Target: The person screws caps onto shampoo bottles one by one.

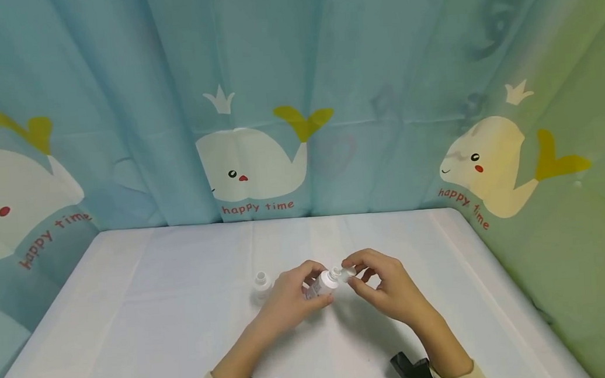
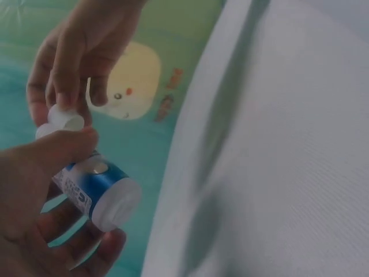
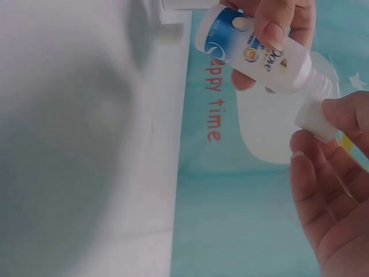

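My left hand [image 1: 289, 298] grips a small white bottle [image 1: 322, 285] with a blue label, tilted so its threaded neck points toward my right hand. The blue band and bottle base show in the left wrist view, and Dove lettering on the bottle [image 3: 259, 55] in the right wrist view. Between thumb and fingers, my right hand [image 1: 385, 285] pinches a white cap [image 3: 316, 120]. The cap is off to the side of the bare neck, close beside it. Behind my left hand, a second white bottle [image 1: 262, 285] stands upright on the table with its neck uncapped.
Both hands are above a white-covered table [image 1: 158, 316]. Past its far edge hangs a blue-green curtain [image 1: 379, 78] printed with whales, which continues along both sides. A black wrist mount [image 1: 412, 369] sits by each sleeve.
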Action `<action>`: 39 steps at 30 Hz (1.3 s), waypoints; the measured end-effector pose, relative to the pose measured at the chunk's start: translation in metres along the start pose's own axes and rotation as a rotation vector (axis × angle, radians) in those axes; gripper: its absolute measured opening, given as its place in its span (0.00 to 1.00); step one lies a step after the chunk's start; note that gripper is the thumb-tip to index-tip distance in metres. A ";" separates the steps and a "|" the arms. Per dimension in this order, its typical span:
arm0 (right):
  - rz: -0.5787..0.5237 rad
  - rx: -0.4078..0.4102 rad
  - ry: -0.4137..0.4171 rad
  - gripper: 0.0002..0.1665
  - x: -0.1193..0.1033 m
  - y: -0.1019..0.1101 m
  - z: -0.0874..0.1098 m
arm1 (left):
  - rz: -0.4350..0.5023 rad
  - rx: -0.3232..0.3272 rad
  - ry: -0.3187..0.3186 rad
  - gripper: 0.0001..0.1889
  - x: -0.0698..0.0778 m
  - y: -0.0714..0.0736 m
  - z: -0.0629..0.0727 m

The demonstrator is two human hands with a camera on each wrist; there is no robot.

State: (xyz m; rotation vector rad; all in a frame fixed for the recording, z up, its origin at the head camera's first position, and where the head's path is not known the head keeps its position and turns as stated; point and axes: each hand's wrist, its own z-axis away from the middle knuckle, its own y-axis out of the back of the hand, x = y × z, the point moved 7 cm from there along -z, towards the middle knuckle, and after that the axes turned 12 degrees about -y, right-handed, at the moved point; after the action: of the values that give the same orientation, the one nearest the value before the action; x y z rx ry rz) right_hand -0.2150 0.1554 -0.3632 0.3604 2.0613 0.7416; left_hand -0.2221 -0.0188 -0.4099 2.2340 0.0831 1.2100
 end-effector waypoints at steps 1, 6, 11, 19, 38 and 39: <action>-0.001 0.011 0.004 0.17 -0.001 0.002 -0.001 | 0.001 -0.001 -0.001 0.20 0.002 0.001 -0.001; -0.049 0.074 0.056 0.18 -0.008 0.010 -0.003 | -0.022 -0.007 -0.009 0.21 0.006 0.004 -0.003; -0.070 0.039 0.069 0.18 -0.010 0.007 -0.004 | -0.062 -0.026 -0.032 0.19 0.008 0.004 -0.005; -0.084 -0.006 0.040 0.15 -0.007 0.000 -0.003 | -0.113 -0.036 -0.050 0.19 0.011 0.004 -0.005; -0.103 -0.010 0.075 0.17 -0.012 0.000 0.001 | -0.131 0.000 -0.059 0.20 0.018 0.006 -0.001; -0.107 -0.017 0.069 0.18 -0.012 0.000 0.001 | -0.136 0.004 -0.062 0.20 0.018 0.007 -0.002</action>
State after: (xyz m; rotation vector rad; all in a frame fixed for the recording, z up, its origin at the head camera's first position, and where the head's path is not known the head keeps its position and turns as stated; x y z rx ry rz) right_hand -0.2076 0.1495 -0.3561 0.2160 2.1198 0.7155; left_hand -0.2142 -0.0183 -0.3917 2.2287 0.2096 1.0691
